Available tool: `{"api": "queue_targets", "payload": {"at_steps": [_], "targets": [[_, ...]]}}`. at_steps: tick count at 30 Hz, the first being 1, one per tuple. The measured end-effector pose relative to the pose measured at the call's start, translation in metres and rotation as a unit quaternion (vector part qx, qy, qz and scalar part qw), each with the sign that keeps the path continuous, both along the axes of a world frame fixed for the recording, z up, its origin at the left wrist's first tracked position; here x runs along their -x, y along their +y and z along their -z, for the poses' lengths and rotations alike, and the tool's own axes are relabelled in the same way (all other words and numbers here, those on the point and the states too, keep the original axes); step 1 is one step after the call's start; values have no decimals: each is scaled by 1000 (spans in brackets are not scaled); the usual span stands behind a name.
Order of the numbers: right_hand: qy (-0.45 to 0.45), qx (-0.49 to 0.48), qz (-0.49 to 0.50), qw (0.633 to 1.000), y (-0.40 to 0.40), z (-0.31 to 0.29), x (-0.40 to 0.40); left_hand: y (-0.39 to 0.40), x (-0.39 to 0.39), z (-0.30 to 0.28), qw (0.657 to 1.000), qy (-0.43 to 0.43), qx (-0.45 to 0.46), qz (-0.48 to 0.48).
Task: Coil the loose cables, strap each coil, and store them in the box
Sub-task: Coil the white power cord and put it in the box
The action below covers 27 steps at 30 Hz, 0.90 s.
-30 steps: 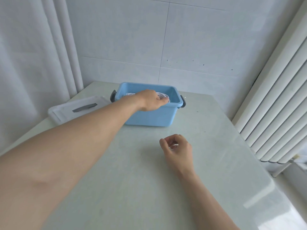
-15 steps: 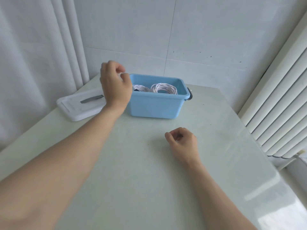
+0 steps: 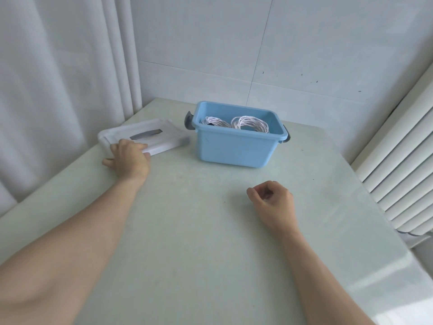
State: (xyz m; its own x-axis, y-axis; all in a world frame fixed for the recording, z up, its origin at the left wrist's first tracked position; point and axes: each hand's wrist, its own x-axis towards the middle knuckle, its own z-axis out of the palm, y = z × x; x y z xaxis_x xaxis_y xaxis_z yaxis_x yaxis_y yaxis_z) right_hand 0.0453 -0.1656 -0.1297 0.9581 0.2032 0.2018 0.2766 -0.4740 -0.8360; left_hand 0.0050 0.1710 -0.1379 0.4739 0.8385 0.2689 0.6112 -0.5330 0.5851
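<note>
A light blue box (image 3: 234, 151) with grey side latches stands at the back of the table. Two white cable coils lie inside it, one on the left (image 3: 214, 121) and a larger one on the right (image 3: 249, 123). The box's white lid (image 3: 161, 139) lies flat on the table to the box's left. My left hand (image 3: 128, 158) grips the lid's near edge, fingers curled over it and thumb on the table. My right hand (image 3: 273, 200) rests on the table in front of the box, fingers loosely curled, holding nothing.
The pale green table (image 3: 199, 231) sits in a corner, with a tiled wall behind, a white curtain (image 3: 58, 78) on the left and a white radiator (image 3: 398, 172) along the right edge.
My left hand has left the box, swung left and come down onto the lid's near edge. The right hand has stayed in place.
</note>
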Motion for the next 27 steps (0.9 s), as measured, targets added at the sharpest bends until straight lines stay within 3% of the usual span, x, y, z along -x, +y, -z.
{"api": "queue_targets", "payload": {"at_steps": [7, 10, 13, 17, 24, 27], "targets": [[-3, 10, -5, 1000, 2, 0, -3, 2, 7, -4, 978, -208, -15, -32], [-1, 12, -5, 1000, 2, 1, -3, 3, 3, -20, 929, -368, -1, -47], [1, 14, -5, 1000, 3, 1, -4, -7, -6, -44, 893, -446, -58, 17], [3, 13, -6, 1000, 2, 1, -4, -47, -27, -71, 893, -408, -142, 126], [-5, 16, -3, 1000, 3, 3, -5, -93, -66, -70, 871, -290, -147, 369], [-9, 14, 4, 1000, 5, 3, -7, -95, -68, -62, 867, -269, -145, 393]]}}
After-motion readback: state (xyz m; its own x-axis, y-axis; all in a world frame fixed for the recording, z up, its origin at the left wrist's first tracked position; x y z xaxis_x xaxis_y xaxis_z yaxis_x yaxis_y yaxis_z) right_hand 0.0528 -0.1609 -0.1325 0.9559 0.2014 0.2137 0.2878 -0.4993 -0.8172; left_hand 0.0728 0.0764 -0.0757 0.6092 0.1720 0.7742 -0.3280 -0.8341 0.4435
